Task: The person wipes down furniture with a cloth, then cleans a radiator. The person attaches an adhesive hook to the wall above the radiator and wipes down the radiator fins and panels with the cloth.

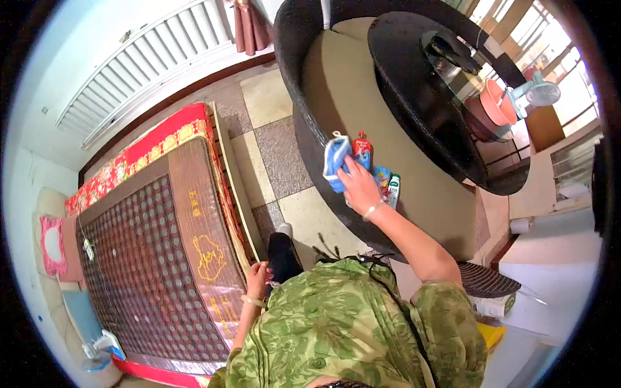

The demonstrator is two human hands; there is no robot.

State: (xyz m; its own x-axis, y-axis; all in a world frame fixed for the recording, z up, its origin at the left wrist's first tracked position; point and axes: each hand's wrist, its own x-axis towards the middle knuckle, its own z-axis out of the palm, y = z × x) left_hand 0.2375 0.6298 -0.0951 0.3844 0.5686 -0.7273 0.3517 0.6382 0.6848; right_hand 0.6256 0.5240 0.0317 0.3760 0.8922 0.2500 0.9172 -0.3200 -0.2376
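Note:
My right hand point(362, 189) is closed on a blue cloth item with white trim point(336, 161) and a small white loop at its top. It is held over the rim of the round dark sofa. Right beside it on the seat is a red spouted pouch point(363, 150). A white bottle with a green cap point(393, 189) and a small blue packet point(381, 176) lie close to my right wrist. My left hand point(259, 278) hangs low by the bed's edge, its fingers curled; whether anything is in them is hidden.
The round sofa point(414, 216) curves around a black oval table point(414, 84). An orange basin point(497, 103) and a small fan point(542, 92) stand beyond. A bed with a studded mat point(149, 258) is on the left, a radiator point(155, 64) behind it. Tiled floor point(284, 155) runs between.

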